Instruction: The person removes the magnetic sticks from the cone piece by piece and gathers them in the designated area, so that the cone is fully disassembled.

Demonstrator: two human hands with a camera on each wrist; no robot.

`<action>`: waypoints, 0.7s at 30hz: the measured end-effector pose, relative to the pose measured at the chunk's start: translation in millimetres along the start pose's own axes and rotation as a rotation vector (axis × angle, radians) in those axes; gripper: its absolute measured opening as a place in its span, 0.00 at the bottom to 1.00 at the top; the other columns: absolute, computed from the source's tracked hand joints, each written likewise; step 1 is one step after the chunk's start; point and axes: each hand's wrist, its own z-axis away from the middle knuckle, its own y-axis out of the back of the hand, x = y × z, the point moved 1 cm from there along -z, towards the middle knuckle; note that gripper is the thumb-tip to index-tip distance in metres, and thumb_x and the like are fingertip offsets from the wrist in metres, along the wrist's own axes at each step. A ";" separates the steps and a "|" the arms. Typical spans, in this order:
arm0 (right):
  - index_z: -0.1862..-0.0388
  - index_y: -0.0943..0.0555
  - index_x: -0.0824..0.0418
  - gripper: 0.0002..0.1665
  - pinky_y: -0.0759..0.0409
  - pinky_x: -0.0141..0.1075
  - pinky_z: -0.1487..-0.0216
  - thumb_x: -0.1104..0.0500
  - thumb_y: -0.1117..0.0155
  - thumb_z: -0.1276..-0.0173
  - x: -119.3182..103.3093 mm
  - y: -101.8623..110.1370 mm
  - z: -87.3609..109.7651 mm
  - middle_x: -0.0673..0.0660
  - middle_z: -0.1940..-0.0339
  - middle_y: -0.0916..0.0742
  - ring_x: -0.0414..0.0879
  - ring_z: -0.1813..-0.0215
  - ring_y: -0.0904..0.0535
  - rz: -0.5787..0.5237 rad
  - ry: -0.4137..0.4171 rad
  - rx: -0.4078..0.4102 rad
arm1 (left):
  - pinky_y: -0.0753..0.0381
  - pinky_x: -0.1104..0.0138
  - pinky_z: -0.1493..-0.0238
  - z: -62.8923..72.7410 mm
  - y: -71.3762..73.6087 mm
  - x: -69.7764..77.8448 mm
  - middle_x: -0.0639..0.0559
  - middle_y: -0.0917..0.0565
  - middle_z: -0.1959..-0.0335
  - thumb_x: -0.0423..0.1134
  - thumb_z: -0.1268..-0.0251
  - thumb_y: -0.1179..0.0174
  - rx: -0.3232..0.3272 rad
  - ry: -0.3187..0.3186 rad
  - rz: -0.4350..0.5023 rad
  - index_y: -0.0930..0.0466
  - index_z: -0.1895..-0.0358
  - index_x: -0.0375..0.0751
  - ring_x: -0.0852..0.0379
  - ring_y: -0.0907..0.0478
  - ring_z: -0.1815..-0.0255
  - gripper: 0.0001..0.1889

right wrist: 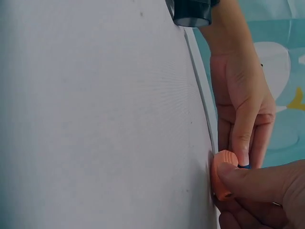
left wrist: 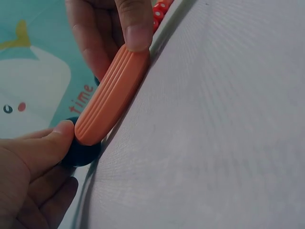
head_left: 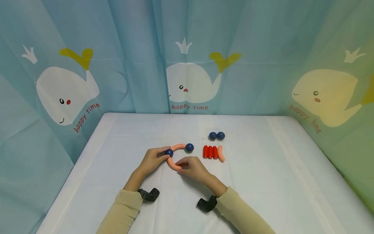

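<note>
On the white table, my left hand (head_left: 152,160) holds a blue ball (head_left: 169,152) between thumb and fingers. From that ball a curved orange rod (head_left: 172,164) bends toward me, and my right hand (head_left: 193,168) pinches its other end. A second curved orange rod (head_left: 178,147) runs from the held ball to another blue ball (head_left: 189,148), which no hand touches. Close up in the left wrist view, the near rod (left wrist: 112,98) shows grooves along its side and its end meets the blue ball (left wrist: 83,155). In the right wrist view, my right thumb presses on the rod (right wrist: 220,183).
Right of the hands lie three red rods (head_left: 210,152) side by side, with a loose curved orange rod (head_left: 221,154) next to them. Two blue balls (head_left: 217,136) sit together behind these. A blue curtain (head_left: 140,65) with whale prints hangs beyond the table's far edge.
</note>
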 end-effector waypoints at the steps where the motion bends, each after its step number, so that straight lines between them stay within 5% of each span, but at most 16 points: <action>1: 0.59 0.17 0.67 0.13 0.22 0.36 0.55 0.67 0.31 0.45 0.4 -0.6 0.0 0.56 0.63 0.14 0.46 0.58 0.19 0.010 0.009 0.007 | 0.30 0.61 0.45 0.3 -0.4 -0.6 0.44 0.22 0.48 0.36 0.42 0.38 0.002 0.001 0.005 0.23 0.46 0.33 0.48 0.27 0.45 0.20; 21: 0.62 0.15 0.66 0.11 0.22 0.33 0.58 0.67 0.31 0.46 4.3 2.3 12.8 0.55 0.65 0.14 0.44 0.60 0.18 0.007 -0.040 0.061 | 0.29 0.60 0.45 1.3 -0.6 3.7 0.44 0.21 0.49 0.36 0.41 0.38 0.016 0.010 -0.059 0.22 0.46 0.36 0.49 0.26 0.45 0.19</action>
